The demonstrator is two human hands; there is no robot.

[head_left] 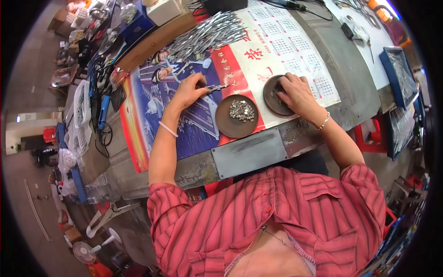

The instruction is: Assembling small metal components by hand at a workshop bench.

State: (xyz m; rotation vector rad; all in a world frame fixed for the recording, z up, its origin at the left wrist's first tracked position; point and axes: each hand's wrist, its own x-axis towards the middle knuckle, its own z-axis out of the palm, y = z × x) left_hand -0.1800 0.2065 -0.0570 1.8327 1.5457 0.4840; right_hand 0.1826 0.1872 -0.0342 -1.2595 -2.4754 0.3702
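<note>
My left hand is closed on a few slim silver metal pieces whose tips stick out to the right, above the calendar poster. Just right of them, a round brown dish holds a heap of small shiny round metal parts. Over a second brown dish, my right hand reaches in with its fingers bent together among tiny dark bits. Whatever is between those fingertips is too small to make out. At the far side lies a big pile of similar slim silver pieces.
A long cardboard box borders the pile on the left. Farther left are a blue-handled tool with a cord and a white tray of parts. A grey metal plate lies along the near table edge. Blue bins stand at the right.
</note>
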